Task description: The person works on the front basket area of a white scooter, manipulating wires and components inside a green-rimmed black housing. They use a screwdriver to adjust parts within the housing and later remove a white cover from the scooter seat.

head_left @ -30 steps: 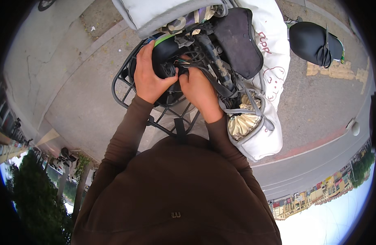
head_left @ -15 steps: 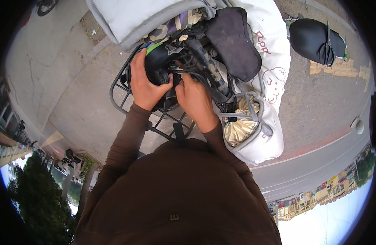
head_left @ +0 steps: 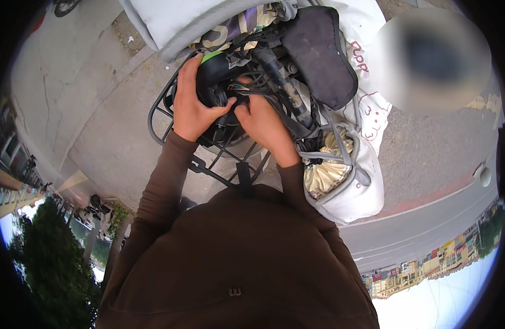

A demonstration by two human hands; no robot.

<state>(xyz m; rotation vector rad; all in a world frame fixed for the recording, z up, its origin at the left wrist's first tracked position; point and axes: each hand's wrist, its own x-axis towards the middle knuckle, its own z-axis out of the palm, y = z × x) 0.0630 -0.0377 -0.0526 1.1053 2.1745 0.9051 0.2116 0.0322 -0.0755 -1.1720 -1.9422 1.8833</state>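
In a black wire basket (head_left: 160, 112), my left hand (head_left: 193, 107) grips a rounded black housing (head_left: 211, 74) with a bright green edge, its thumb bent inward. Close against it, my right hand (head_left: 266, 123) is closed on a bundle of black wires (head_left: 256, 86). A few thin coloured wire ends show above its knuckles. What lies under both thumbs is partly hidden. A thick black tube with a patterned band (head_left: 285, 85) slants down beside my right hand.
A dark padded cover (head_left: 321, 55) and a white cloth cover (head_left: 367, 104) lie to the right. A white pouch (head_left: 367, 192) holds cream fabric (head_left: 321, 178). At the top is a pale grey-edged cover (head_left: 170, 22). Pavement (head_left: 104, 126) surrounds these; a blurred patch hides the upper right.
The view has shifted slightly. Both hands keep their holds, with my left wrist a little farther left and a dark piece below its thumb more exposed.
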